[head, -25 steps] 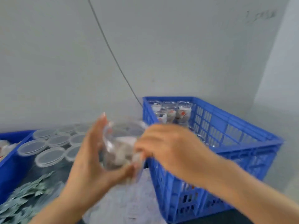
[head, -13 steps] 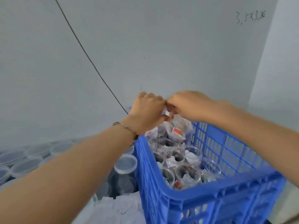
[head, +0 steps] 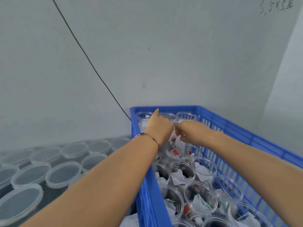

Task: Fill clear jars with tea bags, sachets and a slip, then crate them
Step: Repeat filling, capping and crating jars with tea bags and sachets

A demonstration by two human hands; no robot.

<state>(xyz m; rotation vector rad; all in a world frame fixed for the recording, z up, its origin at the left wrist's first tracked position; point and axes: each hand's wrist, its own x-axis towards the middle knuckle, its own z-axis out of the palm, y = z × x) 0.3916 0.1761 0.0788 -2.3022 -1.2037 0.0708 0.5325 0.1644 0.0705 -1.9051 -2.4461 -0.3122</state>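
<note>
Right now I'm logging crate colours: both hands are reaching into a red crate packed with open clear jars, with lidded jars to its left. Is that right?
Not quite: the crate is blue, not red, as the head view shows. The rest stands: the left hand and right hand reach into it among the open clear jars, and lidded jars stand to its left.
</note>
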